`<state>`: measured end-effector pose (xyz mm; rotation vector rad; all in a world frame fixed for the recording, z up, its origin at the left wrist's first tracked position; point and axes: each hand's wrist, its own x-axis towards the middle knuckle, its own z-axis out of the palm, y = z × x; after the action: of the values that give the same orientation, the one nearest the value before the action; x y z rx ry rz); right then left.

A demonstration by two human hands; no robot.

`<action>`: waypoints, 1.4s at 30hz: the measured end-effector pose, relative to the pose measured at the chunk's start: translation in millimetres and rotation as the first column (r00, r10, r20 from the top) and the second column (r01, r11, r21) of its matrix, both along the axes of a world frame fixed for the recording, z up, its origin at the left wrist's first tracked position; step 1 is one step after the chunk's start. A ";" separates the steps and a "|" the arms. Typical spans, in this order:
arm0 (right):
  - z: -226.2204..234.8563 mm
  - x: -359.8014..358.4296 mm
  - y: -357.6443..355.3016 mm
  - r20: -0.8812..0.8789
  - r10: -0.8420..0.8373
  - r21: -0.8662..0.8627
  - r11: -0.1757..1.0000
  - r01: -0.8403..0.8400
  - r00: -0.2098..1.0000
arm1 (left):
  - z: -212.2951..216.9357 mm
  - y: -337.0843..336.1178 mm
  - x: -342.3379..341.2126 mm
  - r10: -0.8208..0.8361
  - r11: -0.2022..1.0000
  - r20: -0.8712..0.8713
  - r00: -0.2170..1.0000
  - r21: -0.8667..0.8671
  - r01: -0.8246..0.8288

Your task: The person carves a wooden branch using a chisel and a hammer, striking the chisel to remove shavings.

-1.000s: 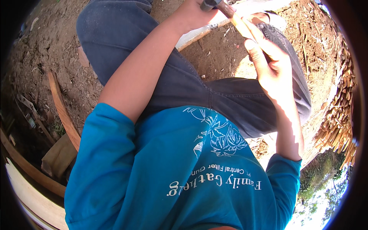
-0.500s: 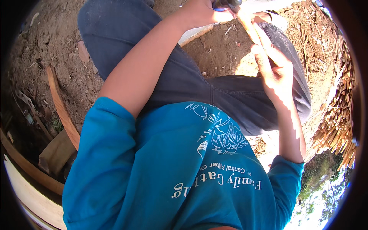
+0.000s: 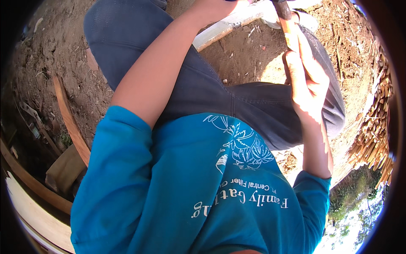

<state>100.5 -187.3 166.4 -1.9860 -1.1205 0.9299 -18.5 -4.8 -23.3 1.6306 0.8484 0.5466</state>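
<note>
Wooden stick (image 3: pixel 290 36), dark toward far end, grasped in right hand (image 3: pixel 309 86), held before right trouser leg (image 3: pixel 334 95). Left hand (image 3: pixel 220 7) cropped by upper edge; grip cannot be told. Work judged under way; finished and remaining portions not shown.

From afar I'm seeing the stick pile (image 3: pixel 374 135) lying far right, the wooden strip (image 3: pixel 69 118) lying left on the ground (image 3: pixel 243 63), the wood block (image 3: pixel 65 169) sitting by its rear end, the board (image 3: pixel 226 29) lying ahead beside the left leg (image 3: pixel 131 46), and the rod (image 3: pixel 290 36) slanting forward from the right fingers (image 3: pixel 311 63)
</note>
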 end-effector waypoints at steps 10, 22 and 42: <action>-4.5 7.7 5.2 -0.124 -0.174 0.113 0.976 0.188 0.977 | 30.3 4.3 -8.6 0.029 0.956 0.265 0.964 -0.290 0.050; 23.4 6.7 12.5 -0.195 -0.117 0.100 0.985 0.139 0.974 | 27.8 -1.1 -5.4 0.068 0.939 0.286 0.956 -0.343 0.036; 14.3 -6.5 24.2 0.019 0.091 0.044 0.995 -0.092 0.996 | 13.4 -14.0 -9.4 0.190 0.952 0.304 0.934 -0.290 -0.099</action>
<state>93.9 -163.1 180.7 -1.9234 -1.2400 0.9283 -28.0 -18.8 -9.9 1.1905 0.7593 0.7498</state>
